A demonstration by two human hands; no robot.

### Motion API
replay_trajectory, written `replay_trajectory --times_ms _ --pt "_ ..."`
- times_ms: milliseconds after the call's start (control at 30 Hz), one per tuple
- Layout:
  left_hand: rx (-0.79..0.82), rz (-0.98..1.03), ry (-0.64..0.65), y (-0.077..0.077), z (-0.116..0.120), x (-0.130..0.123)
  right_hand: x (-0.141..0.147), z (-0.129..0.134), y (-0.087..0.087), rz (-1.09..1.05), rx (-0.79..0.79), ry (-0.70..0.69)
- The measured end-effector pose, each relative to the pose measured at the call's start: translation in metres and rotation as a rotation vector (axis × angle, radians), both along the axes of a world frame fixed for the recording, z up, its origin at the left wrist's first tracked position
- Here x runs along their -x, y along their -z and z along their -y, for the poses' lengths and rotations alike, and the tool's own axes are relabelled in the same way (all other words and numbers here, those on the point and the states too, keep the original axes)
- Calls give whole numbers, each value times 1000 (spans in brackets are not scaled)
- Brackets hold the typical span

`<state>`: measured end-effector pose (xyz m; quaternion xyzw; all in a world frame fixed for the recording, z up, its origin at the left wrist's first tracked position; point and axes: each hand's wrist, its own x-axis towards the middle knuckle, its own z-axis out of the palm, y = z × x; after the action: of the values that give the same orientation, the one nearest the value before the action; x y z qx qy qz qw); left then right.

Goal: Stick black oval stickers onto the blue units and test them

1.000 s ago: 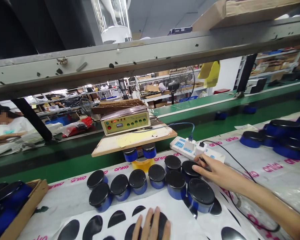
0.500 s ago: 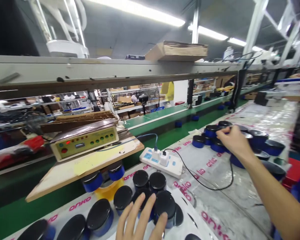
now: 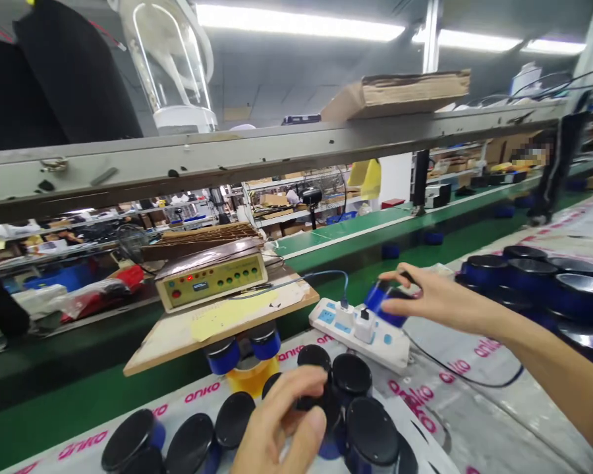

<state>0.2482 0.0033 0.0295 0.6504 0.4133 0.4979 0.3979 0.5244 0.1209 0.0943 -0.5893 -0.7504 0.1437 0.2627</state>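
My right hand [image 3: 432, 296] grips a blue jar [image 3: 375, 299] with a dark lid, raised just above the white power strip [image 3: 383, 345]. Fingers and thumb hide part of the jar. In the lower middle, my left hand [image 3: 281, 421] hovers over a cluster of similar black-topped blue jars [image 3: 373, 431]; its fingers are bent, with a gap between them and the thumb. Whether it touches a jar beneath I cannot tell. More such jars [image 3: 531, 273] are packed together on the right, and a row of them [image 3: 190, 444] runs along the front left.
A control box [image 3: 212, 280] with a red light rests on a wooden board [image 3: 148, 349]. Under the board are two blue jars and a yellow container [image 3: 254, 378]. A black cable [image 3: 469, 375] crosses the printed plastic sheet. Behind runs a green conveyor [image 3: 346, 234], below a metal beam [image 3: 277, 148].
My right hand has come left from the right-hand jars, bringing a blue jar over the power strip. My left hand's fingers have bent and turned sideways. The view has swung left.
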Motion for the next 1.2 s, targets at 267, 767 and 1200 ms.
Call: replay_trajectory --times_ms 267,767,1200 --pt "450 754 193 -34 13 14 122 97 -30 -154 -235 -582" --pt "400 721 -104 -43 11 31 133 79 5 -73 -670 -676" --pt "-291 -274 -530 -34 17 36 136 70 9 -161 -303 -772"
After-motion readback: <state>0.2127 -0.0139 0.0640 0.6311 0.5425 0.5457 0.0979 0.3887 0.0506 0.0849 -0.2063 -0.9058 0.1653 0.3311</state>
